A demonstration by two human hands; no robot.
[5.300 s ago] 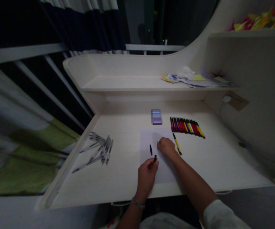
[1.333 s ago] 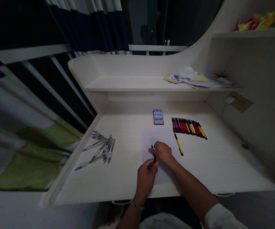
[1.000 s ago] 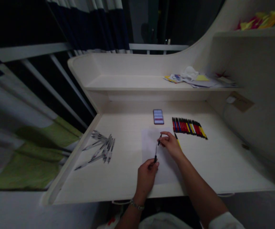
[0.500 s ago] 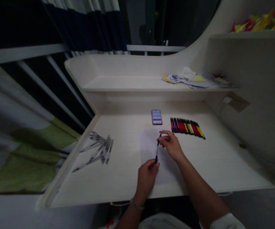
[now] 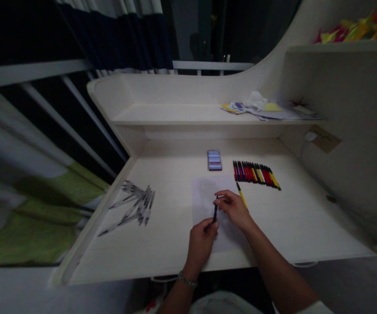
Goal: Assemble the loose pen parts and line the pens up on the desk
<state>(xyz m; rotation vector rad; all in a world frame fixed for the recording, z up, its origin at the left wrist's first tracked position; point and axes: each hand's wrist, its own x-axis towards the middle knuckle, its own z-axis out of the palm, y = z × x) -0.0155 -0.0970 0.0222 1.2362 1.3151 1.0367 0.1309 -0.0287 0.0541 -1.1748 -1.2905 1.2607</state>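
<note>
My left hand (image 5: 201,242) is closed on the lower end of a thin black pen (image 5: 215,212) above a white sheet of paper (image 5: 204,198) on the desk. My right hand (image 5: 236,208) pinches the pen's upper end with its fingertips. The pen points away from me, between both hands. A yellow pen (image 5: 241,196) lies just right of my right hand. A row of several red, blue, yellow and black pens (image 5: 256,173) lies further back on the right.
A heap of several clear-barrelled pens (image 5: 136,205) lies at the left of the white desk (image 5: 299,226). A phone (image 5: 214,159) lies behind the paper. Loose papers and a cloth (image 5: 266,107) sit on the shelf. Bed rails stand at left.
My right hand picked up the small black part from the paper and brought it to the pen held in my left. In the last half second it slid down, shortening the pen.
</note>
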